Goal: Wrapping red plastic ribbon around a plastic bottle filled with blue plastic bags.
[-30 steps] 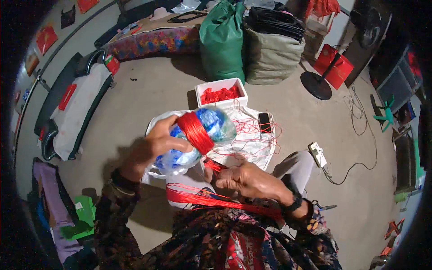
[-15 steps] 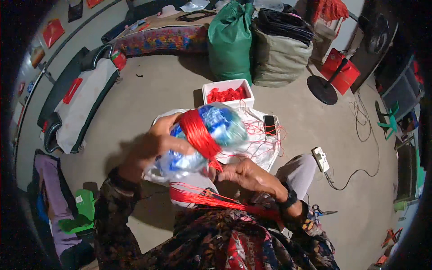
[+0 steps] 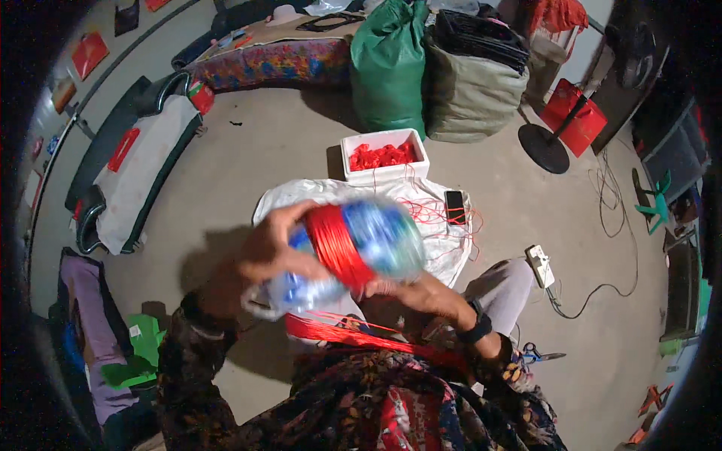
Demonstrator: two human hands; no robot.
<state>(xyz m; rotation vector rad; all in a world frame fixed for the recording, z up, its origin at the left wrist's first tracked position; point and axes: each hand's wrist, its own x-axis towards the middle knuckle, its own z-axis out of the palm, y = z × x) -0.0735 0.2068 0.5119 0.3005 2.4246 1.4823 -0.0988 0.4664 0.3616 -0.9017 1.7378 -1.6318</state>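
A plump bundle in clear plastic with blue printing point(image 3: 382, 237) is held up over my lap, smeared by motion. A thick band of red cord point(image 3: 337, 242) is wound around its middle. My left hand point(image 3: 280, 248) grips the bundle's left end, thumb and fingers wrapped about it. Under the bundle, at the lower end of the red band, is my right hand point(image 3: 417, 293); its fingers are closed on the cord there, partly hidden and blurred. More red strands point(image 3: 353, 336) stretch across my legs below.
A white foam box point(image 3: 385, 174) of red material stands ahead, by a white sheet point(image 3: 444, 255) bearing a phone point(image 3: 455, 207) and loose red cord. Scissors point(image 3: 541, 354) and a power strip point(image 3: 539, 265) lie to the right. Beyond stand a green sack point(image 3: 387, 71) and a fan base point(image 3: 544, 148).
The bundle has shifted slightly right and down in my left hand. My right hand has moved in from the bundle's lower edge to beneath the red band.
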